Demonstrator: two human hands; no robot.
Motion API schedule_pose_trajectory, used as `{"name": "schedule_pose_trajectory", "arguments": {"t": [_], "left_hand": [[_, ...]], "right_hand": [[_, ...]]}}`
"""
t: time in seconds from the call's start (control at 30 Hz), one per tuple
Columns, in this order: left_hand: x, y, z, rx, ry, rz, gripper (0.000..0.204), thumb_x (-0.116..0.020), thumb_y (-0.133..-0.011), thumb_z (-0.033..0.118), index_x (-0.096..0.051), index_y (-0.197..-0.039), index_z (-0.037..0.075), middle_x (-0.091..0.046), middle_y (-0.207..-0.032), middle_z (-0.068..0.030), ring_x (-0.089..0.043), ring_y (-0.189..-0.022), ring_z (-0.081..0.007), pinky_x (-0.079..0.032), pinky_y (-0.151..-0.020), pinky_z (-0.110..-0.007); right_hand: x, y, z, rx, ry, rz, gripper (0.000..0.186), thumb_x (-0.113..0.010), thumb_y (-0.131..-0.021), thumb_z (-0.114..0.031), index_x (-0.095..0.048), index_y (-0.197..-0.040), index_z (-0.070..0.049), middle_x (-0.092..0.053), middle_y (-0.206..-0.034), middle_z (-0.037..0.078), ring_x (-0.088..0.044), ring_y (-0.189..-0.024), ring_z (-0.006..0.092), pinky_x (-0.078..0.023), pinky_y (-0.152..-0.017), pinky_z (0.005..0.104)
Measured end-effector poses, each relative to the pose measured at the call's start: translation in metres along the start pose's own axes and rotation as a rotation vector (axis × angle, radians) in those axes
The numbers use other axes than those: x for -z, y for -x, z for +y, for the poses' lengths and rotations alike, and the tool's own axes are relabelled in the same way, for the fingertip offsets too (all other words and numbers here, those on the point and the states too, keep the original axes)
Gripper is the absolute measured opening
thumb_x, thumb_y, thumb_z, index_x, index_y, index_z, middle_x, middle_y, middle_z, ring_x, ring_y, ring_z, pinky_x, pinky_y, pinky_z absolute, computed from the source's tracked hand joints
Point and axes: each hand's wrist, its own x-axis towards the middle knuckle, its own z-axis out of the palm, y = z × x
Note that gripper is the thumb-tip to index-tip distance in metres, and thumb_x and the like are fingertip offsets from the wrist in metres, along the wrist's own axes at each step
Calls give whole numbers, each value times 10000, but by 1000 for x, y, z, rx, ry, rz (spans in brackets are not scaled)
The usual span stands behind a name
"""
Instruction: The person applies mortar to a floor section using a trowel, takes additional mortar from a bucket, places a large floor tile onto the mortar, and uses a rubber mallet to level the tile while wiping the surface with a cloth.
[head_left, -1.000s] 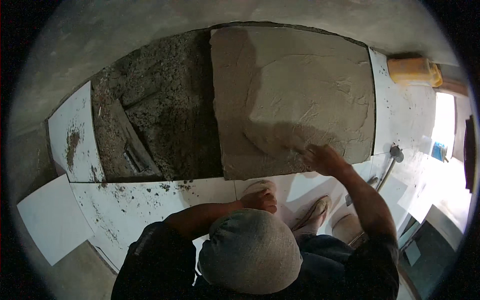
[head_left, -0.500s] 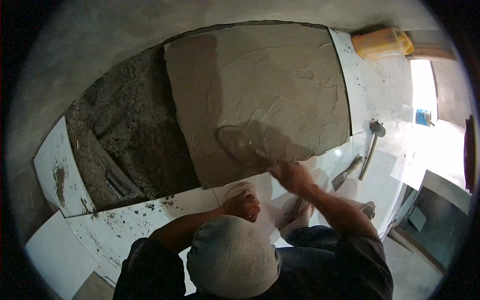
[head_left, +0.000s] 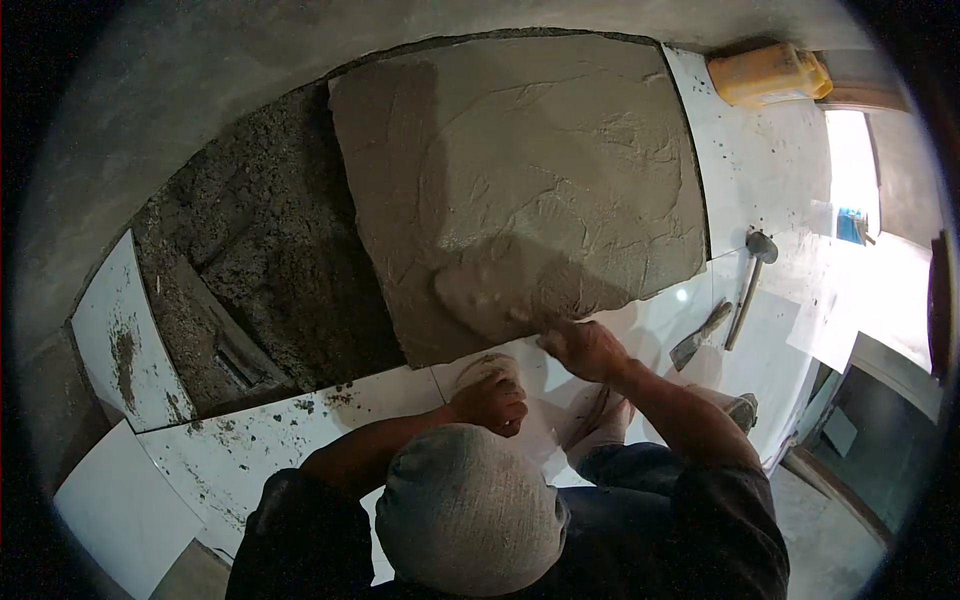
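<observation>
A broad slab of wet grey-brown mortar (head_left: 560,130), spread with ridges and swirls, lies in front of me. My right hand (head_left: 588,350) is closed at its near edge, gripping what looks like a trowel (head_left: 478,292). The trowel's blade rests flat on the mortar and is smeared with it, so its outline is partly hidden. My left hand (head_left: 490,402) is curled into a fist nearer my body, apart from the mortar; whatever it may hold is hidden.
Rough dark bedding (head_left: 270,230) with a long float (head_left: 235,340) on it lies left. Soiled white tiles (head_left: 240,440) border the near side. Right are a mallet (head_left: 762,248), another trowel (head_left: 700,338), a yellow jerrycan (head_left: 768,75) and a grey tub-like shape (head_left: 880,450).
The trowel has shifted slightly toward me over the mortar, with my right hand still closed. My left hand stays in nearly the same place. The whole view has tilted a little.
</observation>
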Motion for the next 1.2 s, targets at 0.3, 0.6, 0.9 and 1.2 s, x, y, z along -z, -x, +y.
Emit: {"name": "schedule_pose_trajectory", "arguments": {"t": [0.3, 0.6, 0.9, 1.2], "left_hand": [[-6, 2, -3, -58, -99, -2, 147, -545, -768, 273, -569, -750, 129, -588, -821, -40, -574, -820, -191, -400, -785, -405], [-12, 8, 4, 73, 26, -97, 148, -546, -789, 249, -571, -815, 106, -593, -932, -81, -559, -945, -236, -392, -899, -472], [-8, 6, 0, -1, 27, -129, 140, -564, -748, 245, -538, -776, 111, -564, -878, -64, -546, -921, -230, -388, -874, -470], [-27, 12, -7, -70, -101, -41, 148, -569, -791, 277, -562, -787, 129, -587, -900, -45, -561, -925, -209, -389, -852, -454]], "right_hand": [[63, 20, 21, -76, 404, 108, 423, -512, -848, -519, -630, -1012, -148, -653, -826, 129, -645, -740, 324, -535, -648, 417], [41, -47, -45, 287, 520, -79, 507, -560, -798, -559, -651, -964, -89, -645, -879, 176, -618, -862, 355, -484, -803, 423], [120, -79, -40, 56, 721, -14, 579, -545, -790, -601, -575, -1125, -130, -647, -1003, 120, -627, -924, 297, -487, -812, 440], [33, -47, -37, 86, 616, -150, 479, -515, -823, -549, -554, -1169, -220, -571, -1184, 86, -580, -1042, 301, -479, -872, 428]]}}
